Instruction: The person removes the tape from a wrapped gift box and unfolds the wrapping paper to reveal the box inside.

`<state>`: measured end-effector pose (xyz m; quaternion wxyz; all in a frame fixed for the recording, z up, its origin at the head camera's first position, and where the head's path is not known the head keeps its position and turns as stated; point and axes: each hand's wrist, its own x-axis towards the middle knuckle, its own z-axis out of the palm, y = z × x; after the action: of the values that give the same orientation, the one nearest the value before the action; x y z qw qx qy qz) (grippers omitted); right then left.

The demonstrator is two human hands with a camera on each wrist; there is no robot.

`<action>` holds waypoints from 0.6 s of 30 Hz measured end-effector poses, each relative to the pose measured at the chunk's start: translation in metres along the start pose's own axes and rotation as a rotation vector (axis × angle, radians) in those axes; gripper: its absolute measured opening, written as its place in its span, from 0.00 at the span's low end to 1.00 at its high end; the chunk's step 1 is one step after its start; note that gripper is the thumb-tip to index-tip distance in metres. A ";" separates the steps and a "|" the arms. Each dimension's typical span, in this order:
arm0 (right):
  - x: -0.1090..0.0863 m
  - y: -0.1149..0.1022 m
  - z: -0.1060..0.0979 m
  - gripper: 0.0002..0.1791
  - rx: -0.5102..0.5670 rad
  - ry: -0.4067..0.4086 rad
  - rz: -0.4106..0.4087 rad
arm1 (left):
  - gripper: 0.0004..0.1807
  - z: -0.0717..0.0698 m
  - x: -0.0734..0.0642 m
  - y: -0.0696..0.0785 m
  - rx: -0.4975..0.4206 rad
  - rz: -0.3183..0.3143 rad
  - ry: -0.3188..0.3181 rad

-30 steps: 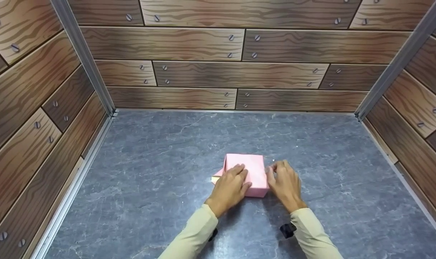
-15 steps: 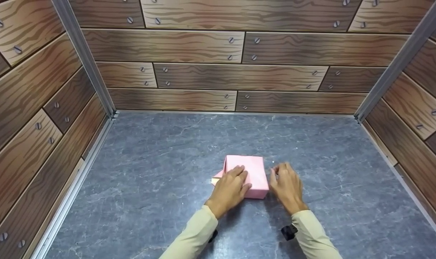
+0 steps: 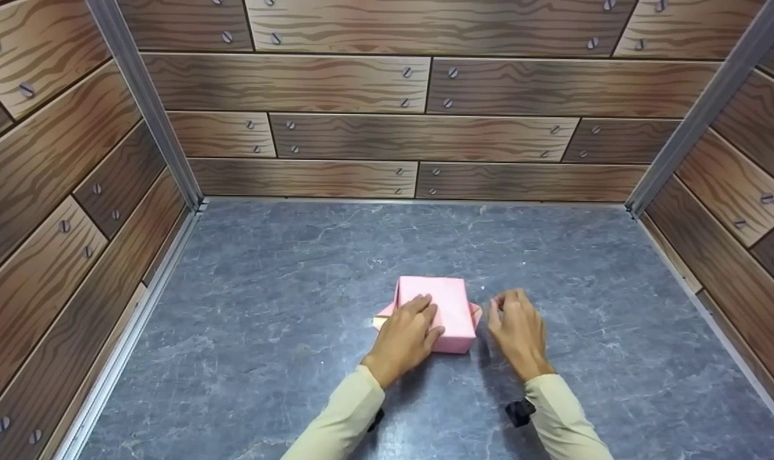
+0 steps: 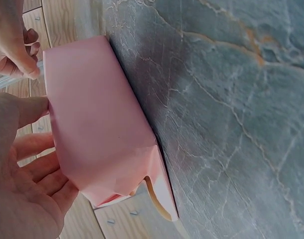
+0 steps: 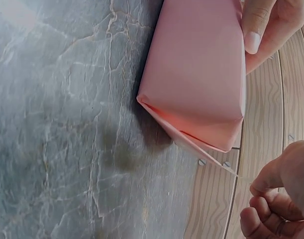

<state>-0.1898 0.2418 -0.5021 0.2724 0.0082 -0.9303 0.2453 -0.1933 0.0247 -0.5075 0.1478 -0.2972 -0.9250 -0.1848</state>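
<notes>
A box wrapped in pink paper (image 3: 449, 314) sits on the grey marbled tabletop. My left hand (image 3: 403, 338) rests on its top, thumb near the front edge and fingers spread over the surface. Beyond that hand, a folded paper flap (image 3: 383, 315) with a pale inner side sticks out on the left. On the right end another flap (image 5: 189, 143) stands away from the box in the right wrist view. Just off this flap's tip, my right hand (image 3: 520, 332) has thumb and forefinger pinched together. A faint thin translucent strip (image 5: 245, 178) runs from the flap tip to those fingertips.
Wood-patterned panels (image 3: 336, 134) wall the table at the back and both sides. Grey metal posts (image 3: 151, 108) stand in the back corners. Tiny white specks (image 3: 483, 287) lie on the tabletop (image 3: 285, 268) beyond the right hand.
My right hand has drawn back to the right from the box end, and the right flap has come out into view. The left hand and the box have stayed in place.
</notes>
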 end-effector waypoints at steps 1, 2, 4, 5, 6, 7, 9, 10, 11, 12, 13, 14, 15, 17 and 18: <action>0.000 0.000 0.000 0.05 0.000 -0.001 0.004 | 0.21 0.000 0.000 0.000 0.000 -0.002 -0.001; 0.000 0.001 0.000 0.05 0.000 -0.002 0.006 | 0.21 0.000 0.000 0.000 0.000 -0.004 -0.003; -0.001 0.001 -0.001 0.05 0.000 -0.003 0.010 | 0.22 0.000 -0.001 0.000 -0.001 -0.008 -0.005; -0.001 0.002 -0.001 0.05 0.000 -0.004 0.012 | 0.22 0.000 -0.001 0.001 -0.005 -0.011 -0.007; -0.001 0.002 -0.001 0.05 0.000 -0.006 0.014 | 0.22 0.000 -0.001 0.001 -0.007 -0.012 -0.008; -0.001 0.002 -0.001 0.05 0.000 -0.007 0.016 | 0.22 0.000 -0.001 0.001 -0.009 -0.015 -0.010; -0.001 0.002 -0.001 0.05 -0.002 -0.005 0.024 | 0.22 0.000 -0.001 0.001 -0.018 -0.019 -0.014; -0.002 0.002 -0.001 0.05 -0.003 -0.004 0.028 | 0.22 0.000 -0.001 0.001 -0.022 -0.021 -0.017; -0.002 0.002 -0.001 0.05 -0.003 -0.003 0.030 | 0.22 0.000 -0.001 0.001 -0.024 -0.025 -0.021; -0.002 0.003 -0.001 0.05 -0.004 -0.001 0.030 | 0.22 0.001 -0.001 0.001 -0.025 -0.029 -0.022; -0.001 0.003 -0.001 0.05 -0.003 0.001 0.029 | 0.23 0.001 -0.001 0.001 -0.027 -0.035 -0.022; -0.001 0.003 -0.001 0.05 -0.002 0.004 0.028 | 0.23 0.002 -0.002 0.000 -0.028 -0.040 -0.019; -0.002 0.003 -0.001 0.05 0.000 0.006 0.025 | 0.24 0.003 -0.002 0.000 -0.032 -0.044 -0.018; -0.002 0.004 -0.001 0.05 0.000 0.008 0.023 | 0.25 0.004 -0.004 0.000 -0.043 -0.045 -0.006; -0.003 0.004 -0.001 0.05 -0.001 0.005 0.025 | 0.25 0.005 -0.004 -0.001 -0.048 -0.042 0.001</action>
<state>-0.1874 0.2455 -0.5049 0.2718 -0.0042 -0.9297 0.2485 -0.1914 0.0246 -0.5140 0.1371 -0.2812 -0.9263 -0.2100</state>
